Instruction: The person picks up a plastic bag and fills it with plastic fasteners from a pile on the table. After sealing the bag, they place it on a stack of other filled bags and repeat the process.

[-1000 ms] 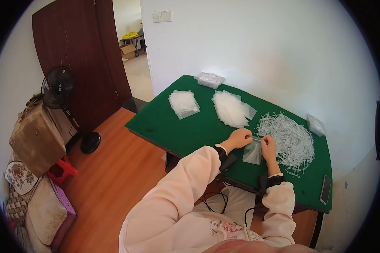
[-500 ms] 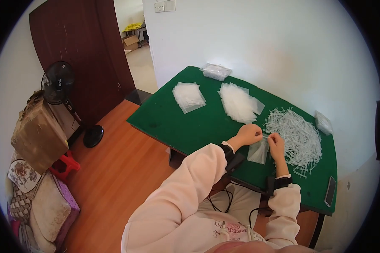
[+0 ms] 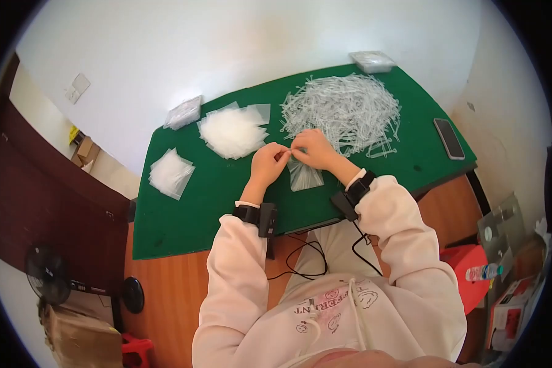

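A small clear plastic bag [image 3: 306,176] with thin clear pieces inside lies close over the green table, its upper edge between my two hands. My left hand [image 3: 268,164] pinches that edge with thumb and forefinger. From the other side, my right hand [image 3: 313,150] is closed on the same edge, its fingertips meeting those of the left. Just behind my right hand spreads a big heap of thin clear plastic sticks [image 3: 343,110] with small looped ends. Beyond my left hand lies a loose pile of frosted clear bags [image 3: 233,132].
The green table [image 3: 227,211] also carries a smaller bag pile [image 3: 172,173] at left. Filled clear packs stand at the back left [image 3: 184,113] and back right [image 3: 373,61]. A phone [image 3: 449,139] lies near the right edge. Black cables [image 3: 313,248] hang at my lap.
My view has swung to the right, so the table sits further left and more level. My hands have come together at the bag's upper edge, fingertips now meeting.
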A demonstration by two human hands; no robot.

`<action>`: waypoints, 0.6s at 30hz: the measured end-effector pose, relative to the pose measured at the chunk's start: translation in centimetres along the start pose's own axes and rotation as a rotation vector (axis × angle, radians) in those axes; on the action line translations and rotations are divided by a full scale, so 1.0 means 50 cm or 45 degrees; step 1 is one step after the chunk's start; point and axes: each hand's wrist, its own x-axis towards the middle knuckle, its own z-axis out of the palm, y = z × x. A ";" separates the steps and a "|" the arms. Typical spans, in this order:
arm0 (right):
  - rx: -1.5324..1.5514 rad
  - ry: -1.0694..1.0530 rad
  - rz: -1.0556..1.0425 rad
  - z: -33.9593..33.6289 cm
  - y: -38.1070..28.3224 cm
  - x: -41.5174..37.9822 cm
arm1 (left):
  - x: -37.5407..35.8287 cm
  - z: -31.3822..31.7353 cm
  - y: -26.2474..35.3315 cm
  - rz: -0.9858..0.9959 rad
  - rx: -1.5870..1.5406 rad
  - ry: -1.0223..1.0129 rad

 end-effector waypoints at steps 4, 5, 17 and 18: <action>-0.123 -0.071 0.048 0.008 0.011 -0.009 | -0.010 0.011 0.000 -0.039 0.000 0.036; -0.158 -0.049 0.065 0.003 0.016 -0.007 | -0.005 0.013 -0.001 -0.051 -0.007 0.073; 0.768 0.180 0.791 0.008 0.049 -0.003 | -0.001 0.012 -0.003 -0.203 -0.458 0.036; 0.956 0.202 0.870 0.011 0.049 -0.003 | 0.001 0.014 0.001 -0.205 -0.461 0.034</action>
